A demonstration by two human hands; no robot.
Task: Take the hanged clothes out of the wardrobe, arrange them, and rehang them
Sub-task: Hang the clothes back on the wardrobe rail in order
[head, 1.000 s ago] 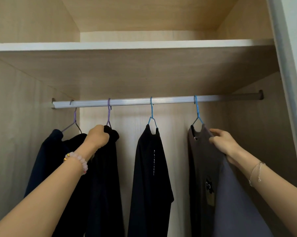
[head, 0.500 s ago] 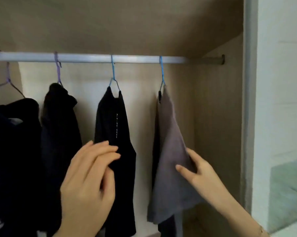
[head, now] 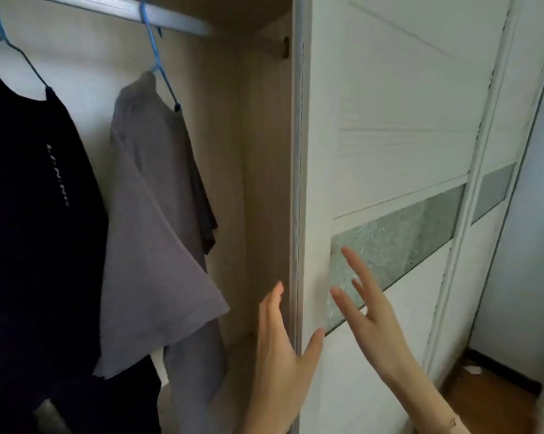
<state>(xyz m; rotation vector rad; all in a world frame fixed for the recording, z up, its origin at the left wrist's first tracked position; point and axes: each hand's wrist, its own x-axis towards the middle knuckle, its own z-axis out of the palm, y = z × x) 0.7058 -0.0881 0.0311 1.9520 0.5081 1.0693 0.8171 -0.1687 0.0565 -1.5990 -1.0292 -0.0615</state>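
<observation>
sliding door [head: 389,145]: white, with a greenish glass strip [head: 415,233] across it. it fills the right half of the view, and its edge stands just right of the open part of the wardrobe.
wardrobe [head: 264,170]: open on the left, with a light wood wall inside. the clothes hang in it and none is taken out yet.
black t-shirt [head: 35,233]: at the far left, white letters down the chest, only partly in view.
grey t-shirt [head: 151,239]: the cloth nearest to the hands. its long side hangs straight down from the rail, and one sleeve stands out to the right, near the left hand but apart from it.
rail [head: 170,15]: silver, at the top, running left to right above the clothes.
left hand [head: 280,355]: fingers straight, thumb spread wide, fingers on the wardrobe side of the door edge and thumb on the door side. it holds nothing. if it touches the edge i cannot tell.
right hand [head: 371,317]: fingers straight and spread, in front of the glass strip, holding nothing. contact with the door is not clear.
blue hanger [head: 159,62]: thin, its hook over the rail, carrying the grey t-shirt.
next move, as i judge: the grey t-shirt lies left of and above both hands, and the left hand is nearer. the hook is high above, so this hand must go up and left to lift it off.
</observation>
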